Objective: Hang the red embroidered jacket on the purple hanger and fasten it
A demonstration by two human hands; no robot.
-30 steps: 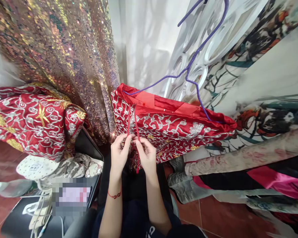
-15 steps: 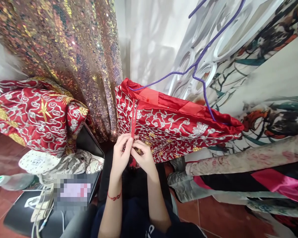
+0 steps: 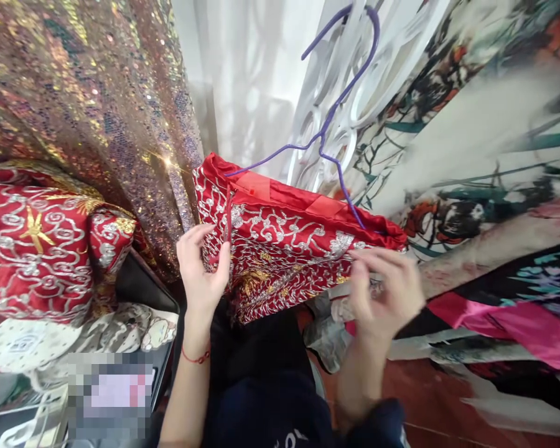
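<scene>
A red satin garment (image 3: 294, 233) with silver and gold embroidery hangs on a purple hanger (image 3: 324, 127), its plain red waistband (image 3: 284, 190) uppermost. A thin red cord (image 3: 228, 218) hangs from the band near its left end. My left hand (image 3: 200, 270) is at the garment's left side, thumb and fingers apart, close to the cord. Over the right part of the garment, just below the band, is my right hand (image 3: 387, 292), blurred by motion. Its fingers are bent but look parted from the thumb, and nothing shows in them. Whether its fingertips touch the cloth I cannot tell.
Another red embroidered garment (image 3: 37, 249) lies bundled at left, above a white dotted cap (image 3: 28, 342). A sequined cloth (image 3: 102, 106) hangs behind it. White openwork panel (image 3: 303, 143) stands behind the hanger. Patterned and pink clothes (image 3: 508, 323) hang at right.
My hands, together at the red cord before, have parted. The left moved left; the right moved far right along the garment. The view has shifted, so the garment sits further left.
</scene>
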